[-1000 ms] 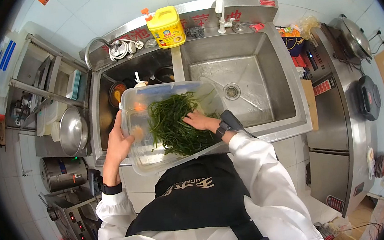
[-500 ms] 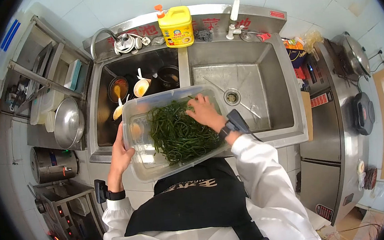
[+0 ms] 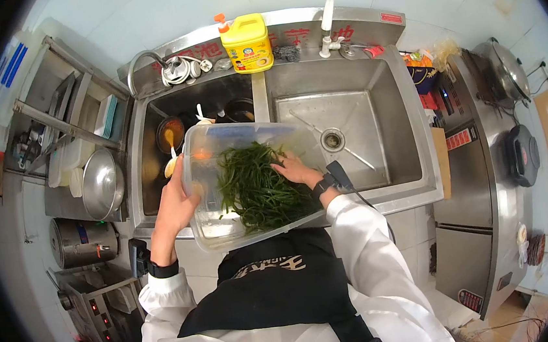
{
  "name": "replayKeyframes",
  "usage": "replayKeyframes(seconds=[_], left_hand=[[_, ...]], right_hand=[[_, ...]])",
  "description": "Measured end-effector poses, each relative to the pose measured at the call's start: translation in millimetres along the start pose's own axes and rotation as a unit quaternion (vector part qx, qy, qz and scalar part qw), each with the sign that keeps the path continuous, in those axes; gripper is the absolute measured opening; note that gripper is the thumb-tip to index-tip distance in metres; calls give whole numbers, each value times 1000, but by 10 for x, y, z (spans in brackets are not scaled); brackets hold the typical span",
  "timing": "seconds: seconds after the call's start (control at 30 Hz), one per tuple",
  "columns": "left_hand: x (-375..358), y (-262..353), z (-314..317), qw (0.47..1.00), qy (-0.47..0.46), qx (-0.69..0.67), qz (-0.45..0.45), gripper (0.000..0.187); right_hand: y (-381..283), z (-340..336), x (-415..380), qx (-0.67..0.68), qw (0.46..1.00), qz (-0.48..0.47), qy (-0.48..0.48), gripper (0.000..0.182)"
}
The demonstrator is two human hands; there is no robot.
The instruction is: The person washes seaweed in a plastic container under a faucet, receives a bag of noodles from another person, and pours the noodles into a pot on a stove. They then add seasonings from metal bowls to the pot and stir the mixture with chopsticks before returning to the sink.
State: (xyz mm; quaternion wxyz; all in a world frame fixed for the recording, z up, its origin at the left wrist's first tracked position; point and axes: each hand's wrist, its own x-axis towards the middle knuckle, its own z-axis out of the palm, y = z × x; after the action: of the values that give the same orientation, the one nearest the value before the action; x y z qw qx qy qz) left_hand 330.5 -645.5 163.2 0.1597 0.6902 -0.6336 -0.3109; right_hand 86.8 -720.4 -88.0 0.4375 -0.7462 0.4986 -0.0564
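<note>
Right hand (image 3: 295, 169) slid back onto greens (image 3: 256, 185); left hand (image 3: 176, 205) grips tub (image 3: 213, 225).

Red chars on sink backsplash (image 3: 304, 36) & yellow jug (image 3: 246, 43) label: too blurry to read.

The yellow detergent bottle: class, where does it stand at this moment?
In the head view the yellow detergent bottle stands on the sink's back ledge, above the divider between the two basins, with the curved tap to its left.
</note>
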Motion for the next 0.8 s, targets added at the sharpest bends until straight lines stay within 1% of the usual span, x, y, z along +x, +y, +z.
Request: replayKeyframes(seconds=[0.03,0.1,0.13,0.2,0.23,0.3,0.33,0.4,0.43,0.5,0.53,0.57,0.6,0.73,0.8], left_hand=[[22,5,7,1000,-2,4,3,76],[72,-30,29,998,20,7,51,76],[87,-33,34,998,17,11,53,76],[118,-22,39,995,37,22,87,76],[120,31,26,995,35,24,88,76],[110,173,-16,998,10,33,59,76],[122,195,-22,998,10,34,59,76],[141,226,-26,998,8,38,57,76],[150,224,-20,998,8,39,58,76],[173,212,6,992,36,58,106,76],[171,254,3,992,36,59,106,76],[168,338,-9,994,26,65,85,75],[172,409,-13,995,16,71,63,75],[232,593,19,994,28,60,88,73],[256,718,25,996,9,72,56,72]], right_hand=[[48,29,25,4,1000,0,4,66],[48,43,21,-16,1000,25,1,61],[58,45,14,-12,1000,25,3,61],[44,19,-9,-11,1000,-15,-5,55],[52,40,5,-8,1000,-15,-3,55],[92,113,67,18,999,-22,36,48],[127,135,81,19,999,-22,37,48],[105,104,43,-12,997,-64,30,44],[83,97,45,-11,997,-64,31,44],[133,154,107,16,998,-43,52,40],[174,174,124,17,998,-43,53,40],[199,170,128,-89,991,-86,40,40],[218,171,131,-194,972,-129,26,41],[273,230,142,-171,973,-142,56,44],[333,284,187,-128,975,-164,75,45]])
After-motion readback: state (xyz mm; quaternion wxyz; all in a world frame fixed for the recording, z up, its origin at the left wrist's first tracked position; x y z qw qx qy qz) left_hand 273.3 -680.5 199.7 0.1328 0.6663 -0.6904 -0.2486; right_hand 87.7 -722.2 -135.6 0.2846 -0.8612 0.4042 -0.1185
